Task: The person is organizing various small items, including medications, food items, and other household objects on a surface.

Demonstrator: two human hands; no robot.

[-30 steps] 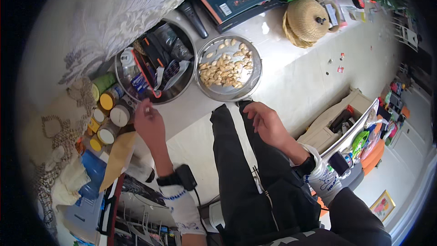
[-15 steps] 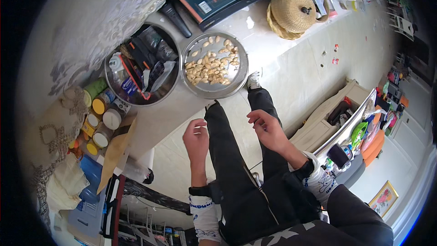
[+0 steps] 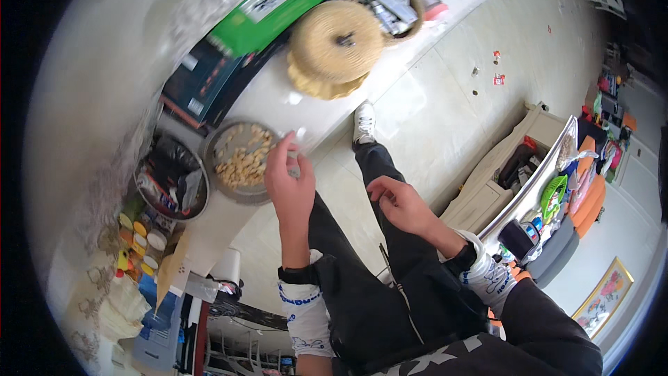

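Observation:
My left hand (image 3: 291,184) is raised in front of me at the right rim of a round metal tray (image 3: 252,197). Its fingers are apart with nothing between them; whether it touches the rim I cannot tell. Inside the tray lie pale tan nuts in shells (image 3: 242,167), spread in a loose pile. My right hand (image 3: 406,207) hovers over my right leg, fingers loosely bent and holding nothing. Ahead on the counter, a round woven basket with a lid (image 3: 335,38) sits on a yellowish scalloped base.
Left of the tray, a metal bowl (image 3: 200,202) holds dark packets. Several jars (image 3: 154,239) stand behind it. A green package (image 3: 271,10) lies on dark boxes (image 3: 198,87) by the wall. A small open basket (image 3: 417,24) sits farther along. A cream cabinet (image 3: 480,191) stands at right.
My view has shifted right along the counter, so the tray and bowl appear farther left and the lidded basket nearer. My left hand has risen forward to the tray's edge; my right hand stays bent.

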